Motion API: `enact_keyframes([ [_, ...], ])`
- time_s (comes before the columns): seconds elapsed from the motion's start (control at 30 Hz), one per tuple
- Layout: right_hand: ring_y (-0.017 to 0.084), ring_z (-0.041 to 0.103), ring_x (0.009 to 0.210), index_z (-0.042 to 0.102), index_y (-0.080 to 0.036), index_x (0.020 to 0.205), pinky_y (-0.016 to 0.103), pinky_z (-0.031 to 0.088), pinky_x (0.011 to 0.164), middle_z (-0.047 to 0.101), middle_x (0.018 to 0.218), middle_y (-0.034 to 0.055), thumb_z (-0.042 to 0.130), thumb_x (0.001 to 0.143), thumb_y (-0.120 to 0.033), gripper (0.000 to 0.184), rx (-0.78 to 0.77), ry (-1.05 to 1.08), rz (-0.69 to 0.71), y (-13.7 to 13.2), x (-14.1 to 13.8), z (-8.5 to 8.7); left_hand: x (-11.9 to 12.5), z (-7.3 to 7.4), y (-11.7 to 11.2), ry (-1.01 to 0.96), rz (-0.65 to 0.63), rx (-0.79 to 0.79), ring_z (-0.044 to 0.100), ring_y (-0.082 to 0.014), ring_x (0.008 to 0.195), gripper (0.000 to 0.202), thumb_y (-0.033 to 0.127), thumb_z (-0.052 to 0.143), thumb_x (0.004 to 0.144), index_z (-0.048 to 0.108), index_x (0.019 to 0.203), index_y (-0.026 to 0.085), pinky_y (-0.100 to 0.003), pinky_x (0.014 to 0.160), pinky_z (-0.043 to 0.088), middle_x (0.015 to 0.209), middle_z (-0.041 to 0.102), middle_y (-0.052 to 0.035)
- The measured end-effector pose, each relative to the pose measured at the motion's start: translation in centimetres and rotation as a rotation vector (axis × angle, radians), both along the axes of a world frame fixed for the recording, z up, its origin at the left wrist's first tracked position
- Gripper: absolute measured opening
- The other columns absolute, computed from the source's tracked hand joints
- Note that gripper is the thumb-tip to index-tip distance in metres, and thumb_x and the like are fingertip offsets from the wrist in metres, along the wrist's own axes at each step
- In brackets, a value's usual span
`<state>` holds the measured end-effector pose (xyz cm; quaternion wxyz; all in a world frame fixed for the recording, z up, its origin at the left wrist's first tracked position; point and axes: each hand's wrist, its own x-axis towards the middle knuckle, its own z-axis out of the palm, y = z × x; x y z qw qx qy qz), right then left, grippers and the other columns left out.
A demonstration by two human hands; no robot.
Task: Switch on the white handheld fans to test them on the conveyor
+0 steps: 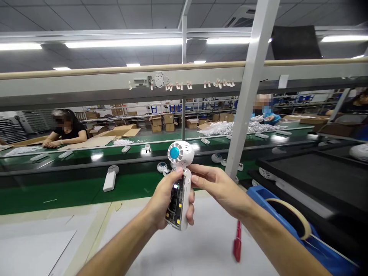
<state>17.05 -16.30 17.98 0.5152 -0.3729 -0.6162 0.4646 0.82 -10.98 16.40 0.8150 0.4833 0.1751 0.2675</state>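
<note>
A white handheld fan (187, 154) with a blue hub stands upright, slightly tilted, over the worktable. Its handle is open at the front, showing a dark circuit board (175, 203) with a lit white light and several yellow parts. My left hand (163, 195) is wrapped round this handle, thumb on the upper front and fingertips showing on the far side. At the neck, just below the fan head, my right hand (214, 184) presses its thumb and fingers against the right side. Part of that contact is hidden behind the handle.
Paper covers the worktable (138, 249); a red marker (237, 243) lies on it. Beyond runs a green conveyor (80, 195) with more fans (110, 179). A blue tray (258, 195) holding a tape roll (301, 218), black foam boards (313, 180) and a metal post (247, 88) stand right. Co-workers sit opposite.
</note>
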Motion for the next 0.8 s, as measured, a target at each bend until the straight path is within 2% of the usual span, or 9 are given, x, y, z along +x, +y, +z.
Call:
enact_keyframes([
  [0.13,0.022,0.068,0.107,0.066,-0.02,0.13,0.035,0.056,0.091,0.07,0.125,0.0085,0.064,0.093,-0.042,0.044,0.02,-0.06,-0.171,2.6,0.5,-0.5,-0.4,0.7,0.9,0.033,-0.023,-0.049,0.055,-0.0138,0.037,0.066,0.068,0.039,0.091,0.058,0.062,0.012,-0.027,0.039,0.051,0.051,0.053,-0.0027],
  [0.2,0.021,0.069,0.104,0.065,-0.018,0.128,0.032,0.057,0.085,0.069,0.126,0.009,0.061,0.092,-0.039,0.041,0.004,-0.187,-0.296,4.7,1.1,-1.0,-0.9,1.0,1.7,0.032,0.082,-0.024,0.055,-0.0133,0.039,0.062,0.065,0.039,0.094,0.058,0.066,0.013,-0.027,0.039,0.05,0.055,0.054,-0.0024],
  [0.3,0.02,0.068,0.101,0.063,-0.016,0.125,0.03,0.055,0.082,0.069,0.124,0.0097,0.054,0.094,-0.029,0.035,-0.044,-0.427,-0.458,8.2,2.2,-2.3,-2.2,0.6,4.7,0.112,0.384,0.121,0.057,-0.0115,0.046,0.053,0.065,0.042,0.094,0.058,0.086,0.015,-0.027,0.044,0.052,0.074,0.06,-0.0018],
  [0.37,0.022,0.068,0.101,0.065,-0.014,0.12,0.032,0.053,0.084,0.07,0.119,0.0116,0.052,0.094,-0.025,0.031,-0.097,-0.542,-0.489,10.5,2.7,-3.6,-3.8,-0.6,7.7,0.301,0.605,0.286,0.061,-0.0121,0.055,0.05,0.067,0.05,0.091,0.054,0.106,0.02,-0.029,0.05,0.055,0.085,0.061,-0.0009],
  [0.43,0.023,0.068,0.103,0.069,-0.012,0.112,0.034,0.051,0.088,0.072,0.114,0.0129,0.054,0.094,-0.021,0.025,-0.152,-0.654,-0.455,12.7,2.3,-5.1,-5.6,-2.5,11.2,0.478,0.742,0.353,0.063,-0.0137,0.063,0.052,0.055,0.068,0.085,0.048,0.12,0.022,-0.032,0.059,0.058,0.088,0.062,0.0],
  [0.5,0.023,0.067,0.104,0.07,-0.013,0.106,0.036,0.05,0.093,0.072,0.109,0.0114,0.061,0.092,-0.021,0.018,-0.204,-0.785,-0.388,14.7,0.8,-6.7,-7.3,-4.9,14.5,0.651,0.839,0.375,0.064,-0.0143,0.07,0.046,0.04,0.071,0.087,0.05,0.122,0.018,-0.033,0.065,0.058,0.091,0.063,-0.0022],
  [0.57,0.023,0.067,0.104,0.07,-0.013,0.104,0.042,0.05,0.097,0.071,0.108,0.0094,0.066,0.093,-0.027,0.018,-0.247,-0.909,-0.325,16.6,-1.7,-8.2,-8.5,-7.4,16.9,0.837,0.917,0.414,0.065,-0.0166,0.083,0.035,0.037,0.065,0.093,0.057,0.12,0.015,-0.035,0.074,0.058,0.102,0.065,-0.0061],
  [0.7,0.026,0.06,0.12,0.065,-0.014,0.118,0.05,0.048,0.103,0.063,0.129,0.0108,0.067,0.094,-0.032,0.03,-0.292,-1.062,-0.299,20.1,-7.0,-10.4,-10.2,-10.9,19.6,1.159,1.0,0.531,0.062,-0.0244,0.111,0.034,0.037,0.065,0.094,0.062,0.12,0.015,-0.047,0.095,0.054,0.124,0.062,-0.0102],
  [0.8,0.028,0.056,0.125,0.062,-0.014,0.125,0.051,0.047,0.104,0.057,0.137,0.0125,0.069,0.093,-0.026,0.036,-0.326,-1.077,-0.302,22.1,-8.9,-11.3,-12.8,-11.4,20.8,1.31,1.091,0.59,0.056,-0.0284,0.124,0.039,0.04,0.064,0.093,0.062,0.123,0.016,-0.054,0.105,0.047,0.134,0.058,-0.0116],
])
